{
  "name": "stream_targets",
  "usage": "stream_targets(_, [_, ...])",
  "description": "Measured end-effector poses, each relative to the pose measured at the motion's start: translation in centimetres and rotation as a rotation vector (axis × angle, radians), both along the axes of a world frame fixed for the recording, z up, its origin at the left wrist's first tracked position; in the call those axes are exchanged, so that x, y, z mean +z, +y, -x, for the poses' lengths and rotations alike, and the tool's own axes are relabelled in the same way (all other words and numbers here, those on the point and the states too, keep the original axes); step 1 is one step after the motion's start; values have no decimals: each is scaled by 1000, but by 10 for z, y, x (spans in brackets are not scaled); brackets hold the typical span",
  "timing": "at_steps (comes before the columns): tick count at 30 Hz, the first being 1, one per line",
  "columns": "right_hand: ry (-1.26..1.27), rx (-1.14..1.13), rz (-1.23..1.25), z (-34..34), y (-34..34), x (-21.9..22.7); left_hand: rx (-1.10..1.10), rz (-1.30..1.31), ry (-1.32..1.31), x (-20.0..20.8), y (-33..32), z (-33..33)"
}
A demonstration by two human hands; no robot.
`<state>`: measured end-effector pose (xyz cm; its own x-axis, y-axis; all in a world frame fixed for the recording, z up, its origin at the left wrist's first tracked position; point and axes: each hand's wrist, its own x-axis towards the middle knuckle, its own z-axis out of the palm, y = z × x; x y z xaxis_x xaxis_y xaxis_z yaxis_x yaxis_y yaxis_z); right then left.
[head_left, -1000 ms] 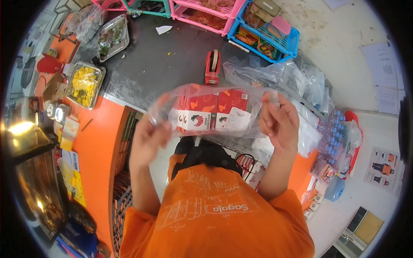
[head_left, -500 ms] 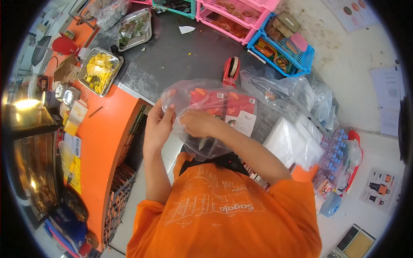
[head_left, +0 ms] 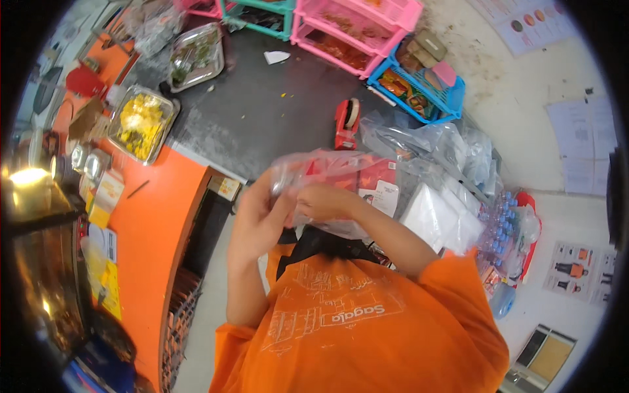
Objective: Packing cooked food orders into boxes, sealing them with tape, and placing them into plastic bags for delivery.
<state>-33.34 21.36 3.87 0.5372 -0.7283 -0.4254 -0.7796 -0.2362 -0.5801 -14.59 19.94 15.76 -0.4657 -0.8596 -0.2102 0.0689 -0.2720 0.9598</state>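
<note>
Both hands working the mouth of a clear bag of red packets.

I have my left hand (head_left: 259, 219) and right hand (head_left: 325, 202) pinched together on the near left end of the clear plastic bag (head_left: 341, 190), held up in front of my chest above the dark counter (head_left: 262, 111). Both grips are narrow and closed on bunched film. The red and white packets (head_left: 377, 187) sit inside, just right of my fingers. I judge this to be the closing step, gathering the open end. Next I would need to twist or knot the gathered film without letting the packets slide toward the mouth. The red tape dispenser (head_left: 346, 122) stands beyond the grip, untouched.
</note>
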Motion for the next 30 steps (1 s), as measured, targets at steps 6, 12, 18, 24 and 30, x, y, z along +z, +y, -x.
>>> stream_targets(6, [-1018,-942,-231,178,122,189,-209,261,156,21,11,68])
stream_targets(12, [-280,-628,491,133,124,202,-386,804,-135,0,4,161])
stream_targets(18, [-517,-785,152,116,107,-55,-404,541,-194,9,47,201])
stream_targets(24, [-1030,-1028,288,113,61,-96,-570,871,-508,-54,-22,121])
stream_targets(30, [-482,-1432,576,36,63,-34,-367,786,-426,-174,28,153])
